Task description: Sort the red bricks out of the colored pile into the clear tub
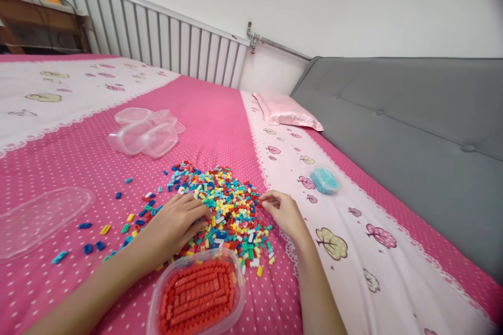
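Observation:
A heap of small building bricks (231, 204) in many colours lies spread on the pink bedspread. My left hand (176, 222) rests on the heap's near left side, its fingers bent together among the bricks; what they hold, if anything, is hidden. At the right edge of the heap, my right hand (283, 213) pinches with thumb and forefinger, and a red building brick (260, 199) shows at the fingertips. Between my forearms stands an open clear plastic box (240, 293), with red bricks (200, 295) packed in neat rows inside it.
A clear lid (43, 219) lies at the left, near several stray bricks (100, 245). Farther back sit empty clear containers (147, 133). A box of light-blue bricks (325, 180) is at the right. Beyond are a pink pillow (288, 111) and a grey headboard (412, 104).

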`<state>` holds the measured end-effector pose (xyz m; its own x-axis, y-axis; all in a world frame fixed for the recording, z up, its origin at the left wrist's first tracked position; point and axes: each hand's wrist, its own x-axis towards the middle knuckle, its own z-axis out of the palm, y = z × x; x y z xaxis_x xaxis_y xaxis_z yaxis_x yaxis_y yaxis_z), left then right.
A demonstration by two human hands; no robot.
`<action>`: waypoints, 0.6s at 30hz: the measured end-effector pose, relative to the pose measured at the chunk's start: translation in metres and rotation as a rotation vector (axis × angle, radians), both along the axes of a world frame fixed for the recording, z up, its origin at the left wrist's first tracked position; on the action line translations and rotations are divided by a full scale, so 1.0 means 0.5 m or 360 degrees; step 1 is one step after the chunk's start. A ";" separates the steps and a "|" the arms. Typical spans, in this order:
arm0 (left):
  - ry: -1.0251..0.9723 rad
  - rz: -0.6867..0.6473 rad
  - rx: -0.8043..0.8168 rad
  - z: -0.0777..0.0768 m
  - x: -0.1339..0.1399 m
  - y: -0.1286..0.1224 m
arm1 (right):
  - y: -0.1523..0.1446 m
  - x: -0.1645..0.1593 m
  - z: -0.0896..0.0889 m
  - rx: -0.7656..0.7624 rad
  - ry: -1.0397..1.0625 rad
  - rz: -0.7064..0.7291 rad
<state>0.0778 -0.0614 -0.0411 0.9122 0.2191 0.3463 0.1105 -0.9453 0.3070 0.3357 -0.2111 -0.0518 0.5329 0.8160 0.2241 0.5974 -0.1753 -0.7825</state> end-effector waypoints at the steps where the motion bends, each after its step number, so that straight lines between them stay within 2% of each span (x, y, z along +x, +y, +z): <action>1: 0.0006 0.0000 -0.0005 0.000 0.000 0.000 | 0.002 -0.001 -0.002 0.0003 -0.0012 0.0005; 10: 0.0053 -0.0006 0.0012 -0.001 0.000 -0.001 | 0.054 -0.023 -0.042 -0.0008 -0.0293 -0.0120; 18: 0.0020 -0.0008 0.0014 0.001 -0.001 -0.003 | 0.057 -0.032 -0.028 0.0033 -0.0352 -0.0083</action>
